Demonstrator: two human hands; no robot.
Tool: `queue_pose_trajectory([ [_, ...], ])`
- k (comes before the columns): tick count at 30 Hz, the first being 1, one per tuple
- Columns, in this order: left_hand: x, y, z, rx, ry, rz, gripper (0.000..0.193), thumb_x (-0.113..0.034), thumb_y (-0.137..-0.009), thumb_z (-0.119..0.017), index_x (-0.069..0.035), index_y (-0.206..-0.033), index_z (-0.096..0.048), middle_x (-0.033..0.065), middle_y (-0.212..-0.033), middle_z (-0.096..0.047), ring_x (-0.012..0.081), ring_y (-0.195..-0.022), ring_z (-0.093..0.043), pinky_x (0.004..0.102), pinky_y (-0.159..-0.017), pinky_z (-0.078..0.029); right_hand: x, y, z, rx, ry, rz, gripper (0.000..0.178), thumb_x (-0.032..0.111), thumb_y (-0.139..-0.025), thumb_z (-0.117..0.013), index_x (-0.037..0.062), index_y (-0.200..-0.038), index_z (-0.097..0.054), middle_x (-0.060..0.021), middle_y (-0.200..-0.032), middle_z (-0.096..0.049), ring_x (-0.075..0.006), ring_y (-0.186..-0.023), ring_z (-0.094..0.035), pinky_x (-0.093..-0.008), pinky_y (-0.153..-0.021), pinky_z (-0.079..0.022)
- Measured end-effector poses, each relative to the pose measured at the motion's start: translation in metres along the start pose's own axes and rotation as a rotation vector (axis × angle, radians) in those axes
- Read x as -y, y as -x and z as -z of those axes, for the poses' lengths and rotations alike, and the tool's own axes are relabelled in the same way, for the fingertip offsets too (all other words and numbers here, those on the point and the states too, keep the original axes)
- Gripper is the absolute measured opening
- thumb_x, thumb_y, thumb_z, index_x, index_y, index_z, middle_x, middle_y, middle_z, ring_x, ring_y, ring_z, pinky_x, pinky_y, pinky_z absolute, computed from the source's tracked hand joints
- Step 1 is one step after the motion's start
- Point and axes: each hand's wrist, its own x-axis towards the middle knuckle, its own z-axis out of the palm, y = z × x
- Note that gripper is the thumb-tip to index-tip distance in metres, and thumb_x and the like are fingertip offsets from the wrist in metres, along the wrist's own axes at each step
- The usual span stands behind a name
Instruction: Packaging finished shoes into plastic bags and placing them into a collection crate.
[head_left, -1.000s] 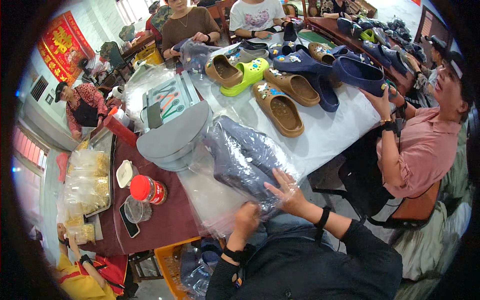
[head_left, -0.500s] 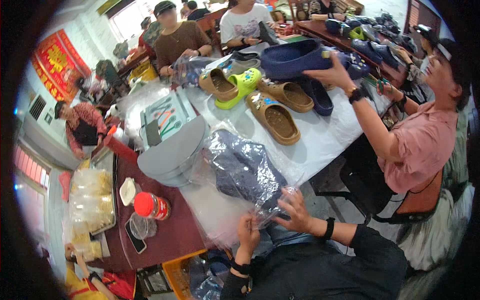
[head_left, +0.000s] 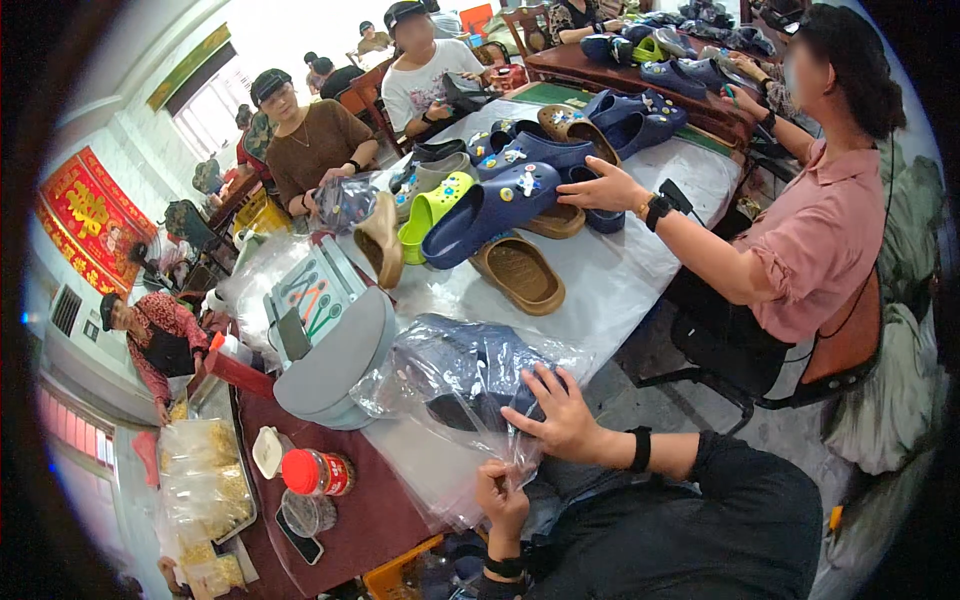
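Note:
In front of me a clear plastic bag lies on the table with a pair of navy clogs inside. My left hand is closed, pinching the bag's near edge. Fingers spread, my right hand rests flat on the bag over the clogs. Beneath the bag's near end are flat clear plastic sheets or bags. Just beyond it stand loose clogs: a brown one, a lime-green one and a large navy one with charms. A co-worker's hand touches the navy clog.
On the left are a grey tray of small tools, a red-lidded jar, a clear cup and a phone. An orange crate stands below the table edge. A co-worker sits at right on a chair; others sit across.
My right hand has gone from gripping the bag's edge to lying flat on it, and the bag has settled lower. The co-worker's raised navy clog is now down on the pile. My view has shifted.

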Motion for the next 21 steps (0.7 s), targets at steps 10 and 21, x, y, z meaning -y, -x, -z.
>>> queue_pose_trajectory([
  [10,0.004,-0.001,-0.012,0.097,-0.083,-0.1,0.027,0.005,-0.079,-0.064,-0.002,-0.105,-0.056,0.0155,-0.096,-0.062,0.0261,-0.085,-0.061,0.0308,-0.072,-0.049,-0.027,-0.012,0.015,-0.269,-0.303,-0.029,0.023,0.009,-0.068,-0.069,0.0047,-0.089,-0.061,-0.0191,-0.112,-0.057,-0.0374,-0.107,-0.054,-0.0488,-0.092,-0.041],
  [21,0.04,0.024,0.013,0.142,-0.064,0.256,0.061,-0.008,-0.079,-0.067,-0.005,-0.13,-0.034,0.0141,-0.113,-0.054,0.0262,-0.11,-0.052,0.0368,-0.093,-0.043,-0.015,-0.004,0.033,-0.527,-1.295,-0.731,0.009,0.008,-0.092,-0.055,0.0008,-0.093,-0.059,-0.0048,-0.103,-0.059,-0.0073,-0.087,-0.053,-0.0218,-0.077,-0.043],
])
